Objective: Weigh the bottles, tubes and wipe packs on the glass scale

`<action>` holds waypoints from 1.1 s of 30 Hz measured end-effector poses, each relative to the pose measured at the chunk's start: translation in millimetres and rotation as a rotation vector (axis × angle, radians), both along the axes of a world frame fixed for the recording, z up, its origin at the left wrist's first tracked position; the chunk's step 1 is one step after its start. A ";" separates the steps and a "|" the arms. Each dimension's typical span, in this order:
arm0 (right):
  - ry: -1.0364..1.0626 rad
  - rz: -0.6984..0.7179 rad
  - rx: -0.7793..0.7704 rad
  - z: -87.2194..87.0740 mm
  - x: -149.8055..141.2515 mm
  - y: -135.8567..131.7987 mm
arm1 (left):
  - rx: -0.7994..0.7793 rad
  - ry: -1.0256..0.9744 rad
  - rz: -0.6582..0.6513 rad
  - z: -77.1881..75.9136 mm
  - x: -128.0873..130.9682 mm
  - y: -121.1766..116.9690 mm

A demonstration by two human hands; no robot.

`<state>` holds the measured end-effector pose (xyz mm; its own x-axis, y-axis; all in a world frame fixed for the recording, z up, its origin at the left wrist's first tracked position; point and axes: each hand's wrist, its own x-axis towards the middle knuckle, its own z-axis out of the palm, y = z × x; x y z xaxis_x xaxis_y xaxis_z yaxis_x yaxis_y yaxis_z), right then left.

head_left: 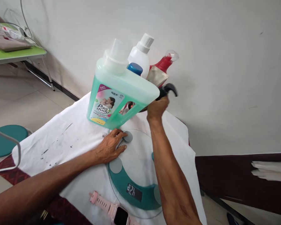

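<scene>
1. Pointing the curved nozzle of the black-topped bottle [169, 88] to the right, on the far side of the white cloth [81, 132]; hiding its body behind hand and jug, so not letting its long axis be told.
2. Curling the right hand [158, 107] around it just below the nozzle, with fingers closed and mostly out of sight.
3. Resting the left hand [111, 145] on the far-left part of the round scale [123, 184], with fingers loosely spread and grasping nothing; touching a grey pad [127, 136].
4. Turning the scale's lit display [134, 192] to the near side, slanting its long edge from left to near right.
5. Blocking the left of the right hand with a green jug [126, 84]; crowding the space beyond with a white bottle [140, 59], a blue cap [135, 68] and a red-topped bottle [164, 65].
6. Placing a pink watch [121, 215] just beside the scale's near rim.
7. Limiting far-side room with a pale wall [224, 78]; spreading more cloth leftward than rightward, toward a teal stool [8, 140].
</scene>
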<state>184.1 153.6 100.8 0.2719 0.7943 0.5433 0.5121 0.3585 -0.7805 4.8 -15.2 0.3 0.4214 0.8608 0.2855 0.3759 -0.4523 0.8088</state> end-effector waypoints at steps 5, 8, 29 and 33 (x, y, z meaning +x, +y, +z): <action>0.135 0.048 0.087 39.1 33.0 -81.9 | 0.002 0.021 -0.015 -0.4 -1.0 2.1; 0.209 0.038 0.017 49.0 47.3 -136.4 | 0.013 0.034 -0.013 -1.5 -1.1 3.4; 0.090 0.167 -0.231 5.9 64.4 -242.0 | 0.018 0.091 -0.024 1.2 -4.1 5.8; 0.064 -0.017 -0.295 -24.9 109.6 -227.9 | 0.024 0.104 0.011 1.2 -3.5 4.1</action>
